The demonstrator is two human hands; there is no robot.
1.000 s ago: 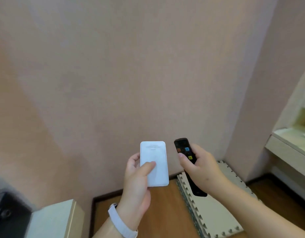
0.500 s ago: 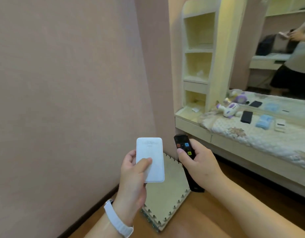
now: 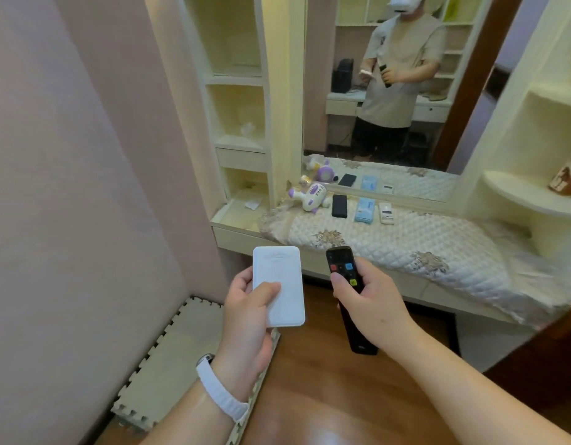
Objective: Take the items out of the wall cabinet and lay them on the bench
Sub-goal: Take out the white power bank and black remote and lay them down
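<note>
My left hand (image 3: 250, 319) grips a flat white power bank (image 3: 279, 284), thumb across its face. My right hand (image 3: 366, 300) holds a long black remote control (image 3: 342, 271) with red, blue and yellow buttons. Both are held above the floor, short of the bench (image 3: 406, 248), which is covered by a quilted cream cloth. On the cloth near the mirror lie a purple and white toy (image 3: 310, 195), a black phone-like slab (image 3: 339, 205), a light blue packet (image 3: 365, 211) and a small white device (image 3: 386, 213).
A large mirror (image 3: 326, 91) behind the bench reflects a person holding both items. Cream open shelves (image 3: 237, 81) stand left of it, curved shelves (image 3: 528, 194) at right with a brown object (image 3: 566, 178). A foam puzzle mat (image 3: 178, 358) lies on the wooden floor by the pink wall.
The view has swung right from the bare pink wall to the bench and mirror. Both hands keep the same grip on the power bank and the remote.
</note>
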